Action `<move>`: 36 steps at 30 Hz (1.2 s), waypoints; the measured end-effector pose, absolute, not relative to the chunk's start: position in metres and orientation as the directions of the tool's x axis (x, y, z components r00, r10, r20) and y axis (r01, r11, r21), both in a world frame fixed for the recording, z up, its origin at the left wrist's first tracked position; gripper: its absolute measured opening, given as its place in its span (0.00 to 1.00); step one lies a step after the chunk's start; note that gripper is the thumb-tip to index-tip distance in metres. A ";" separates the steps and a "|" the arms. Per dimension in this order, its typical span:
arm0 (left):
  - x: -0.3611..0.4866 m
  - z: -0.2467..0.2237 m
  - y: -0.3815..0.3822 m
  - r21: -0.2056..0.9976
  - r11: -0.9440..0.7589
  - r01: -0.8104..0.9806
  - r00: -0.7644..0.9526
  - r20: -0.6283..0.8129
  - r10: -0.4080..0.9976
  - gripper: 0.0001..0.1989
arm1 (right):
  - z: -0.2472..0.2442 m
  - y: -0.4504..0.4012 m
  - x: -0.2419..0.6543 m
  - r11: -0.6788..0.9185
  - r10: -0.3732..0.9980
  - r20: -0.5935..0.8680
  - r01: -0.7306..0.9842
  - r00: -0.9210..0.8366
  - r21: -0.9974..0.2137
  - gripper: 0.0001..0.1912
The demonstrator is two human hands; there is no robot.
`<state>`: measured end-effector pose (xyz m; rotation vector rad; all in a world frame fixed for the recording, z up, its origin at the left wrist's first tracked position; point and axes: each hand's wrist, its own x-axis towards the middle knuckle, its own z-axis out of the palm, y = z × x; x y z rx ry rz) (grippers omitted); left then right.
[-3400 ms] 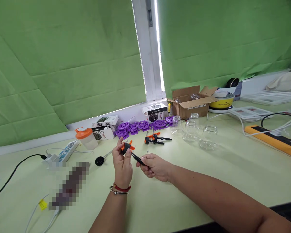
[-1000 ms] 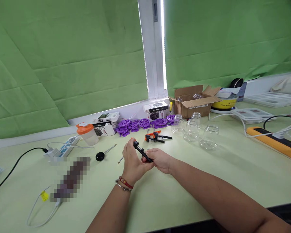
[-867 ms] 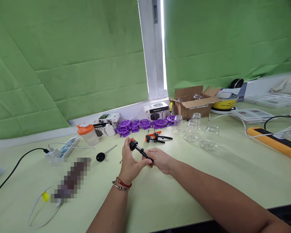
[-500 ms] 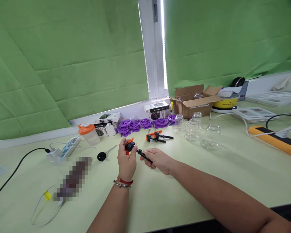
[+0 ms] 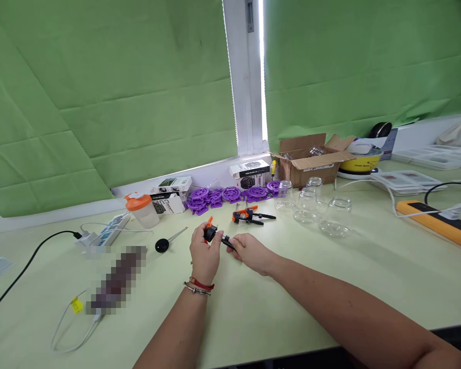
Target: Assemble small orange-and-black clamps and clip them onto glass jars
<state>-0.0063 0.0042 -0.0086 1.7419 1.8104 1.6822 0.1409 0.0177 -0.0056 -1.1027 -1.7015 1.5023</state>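
In front of me, my left hand [image 5: 205, 253] is closed round a black-and-orange part with a ribbed round black head [image 5: 210, 233]. A slim black rod-like piece [image 5: 227, 241] points at that head from the right. My right hand [image 5: 251, 253] pinches the rod's near end between thumb and fingers. Whether the rod and the head are joined is hard to tell, since my left thumb lies close to the gap. Just beyond my hands are similar black-and-orange parts [image 5: 249, 216]. Left of my left hand lies a black disc [image 5: 162, 245] with a thin metal stem.
Several clear glass jars [image 5: 335, 218] stand to the right, before an open cardboard box [image 5: 311, 169]. Purple plastic pieces [image 5: 230, 194] line the back beside printed boxes [image 5: 169, 202]. An orange-lidded cup [image 5: 142, 210], a white power strip [image 5: 113, 230] and cables occupy the left.
Both hands and the held parts have shifted slightly within the view. The rod's visible length in my right hand looks shorter, its near end now more covered by the fingers.
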 end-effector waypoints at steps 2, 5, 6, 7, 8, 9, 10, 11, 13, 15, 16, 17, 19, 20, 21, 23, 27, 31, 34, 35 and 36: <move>-0.005 -0.008 0.004 0.711 -0.277 0.646 -0.326 0.585 0.743 0.19 | -0.006 0.018 0.141 0.070 0.884 -0.037 0.211 -0.466 -0.975 0.15; -0.004 -0.007 0.003 0.671 -0.287 0.684 -0.295 0.614 0.732 0.18 | -0.008 0.019 0.140 0.131 0.885 0.013 0.222 -0.466 -0.966 0.14; -0.004 -0.006 0.003 0.656 -0.288 0.698 -0.282 0.622 0.731 0.17 | -0.008 0.019 0.140 0.110 0.883 -0.003 0.213 -0.470 -0.971 0.14; -0.003 -0.006 0.003 0.638 -0.289 0.714 -0.267 0.628 0.731 0.17 | -0.008 0.019 0.140 0.071 0.878 -0.032 0.198 -0.477 -0.978 0.14; -0.002 -0.005 0.002 0.618 -0.289 0.731 -0.248 0.635 0.731 0.17 | -0.007 0.019 0.140 0.028 0.872 -0.062 0.176 -0.486 -0.984 0.15; -0.001 -0.004 0.002 0.595 -0.292 0.748 -0.225 0.643 0.732 0.18 | -0.005 0.020 0.141 -0.012 0.864 -0.084 0.147 -0.497 -0.989 0.15; 0.000 -0.004 0.001 0.572 -0.297 0.765 -0.201 0.649 0.734 0.20 | -0.003 0.020 0.142 -0.045 0.854 -0.098 0.114 -0.511 -0.992 0.15; 0.001 -0.004 0.000 0.553 -0.304 0.775 -0.178 0.654 0.735 0.23 | -0.002 0.021 0.143 -0.074 0.842 -0.104 0.078 -0.529 -0.994 0.15; 0.004 -0.004 -0.002 0.538 -0.320 0.780 -0.152 0.659 0.737 0.31 | 0.002 0.022 0.146 -0.126 0.818 -0.103 -0.002 -0.566 -0.992 0.14; 0.006 -0.004 -0.004 0.540 -0.335 0.772 -0.139 0.658 0.740 0.40 | 0.004 0.023 0.148 -0.181 0.804 -0.109 -0.066 -0.585 -0.981 0.14; 0.007 -0.004 -0.005 0.539 -0.340 0.771 -0.128 0.654 0.746 0.43 | 0.005 0.024 0.150 -0.212 0.798 -0.123 -0.084 -0.590 -0.974 0.14; 0.007 -0.004 -0.006 0.532 -0.343 0.774 -0.113 0.650 0.752 0.45 | 0.006 0.024 0.151 -0.245 0.792 -0.143 -0.094 -0.593 -0.965 0.14; 0.009 -0.005 -0.007 0.494 -0.349 0.796 -0.068 0.647 0.760 0.48 | 0.006 0.025 0.153 -0.294 0.784 -0.180 -0.100 -0.595 -0.951 0.15; 0.010 -0.004 -0.008 0.467 -0.352 0.811 -0.046 0.651 0.758 0.50 | 0.006 0.025 0.154 -0.305 0.783 -0.189 -0.102 -0.592 -0.947 0.15; 0.011 -0.004 -0.009 0.436 -0.354 0.828 -0.024 0.657 0.753 0.52 | 0.006 0.025 0.154 -0.311 0.784 -0.194 -0.103 -0.590 -0.945 0.15; 0.014 -0.004 -0.010 0.380 -0.343 0.859 0.004 0.665 0.747 0.55 | 0.006 0.026 0.155 -0.312 0.792 -0.199 -0.103 -0.577 -0.944 0.16; 0.021 -0.004 -0.013 0.340 -0.289 0.895 -0.011 0.665 0.747 0.51 | 0.002 0.028 0.153 -0.307 0.820 -0.213 -0.093 -0.531 -0.947 0.14; 0.025 -0.004 -0.014 0.320 -0.260 0.911 -0.016 0.659 0.752 0.47 | -0.002 0.029 0.151 -0.305 0.832 -0.221 -0.087 -0.510 -0.948 0.13; 0.026 -0.004 -0.014 0.328 -0.249 0.911 -0.030 0.655 0.755 0.47 | -0.002 0.030 0.151 -0.321 0.817 -0.234 -0.079 -0.526 -0.944 0.14; 0.026 -0.004 -0.014 0.338 -0.249 0.908 -0.038 0.656 0.754 0.47 | -0.002 0.030 0.152 -0.325 0.814 -0.238 -0.076 -0.530 -0.943 0.14; 0.027 -0.004 -0.013 0.349 -0.249 0.903 -0.046 0.656 0.753 0.47 | -0.001 0.030 0.152 -0.328 0.812 -0.243 -0.071 -0.531 -0.942 0.15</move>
